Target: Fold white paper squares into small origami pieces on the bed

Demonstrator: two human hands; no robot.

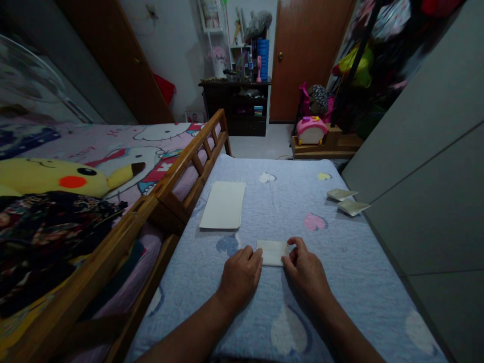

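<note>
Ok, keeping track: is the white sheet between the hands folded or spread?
Folded, apparently: the white sheet is much smaller than the flat sheet beyond it.

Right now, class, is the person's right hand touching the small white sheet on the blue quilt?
Touching: the head view shows the right hand with fingers over the edge of the small white sheet.

Left hand (240,278), right hand (305,272) touching folded white paper (271,252), blue quilt (348,267) beneath
</note>
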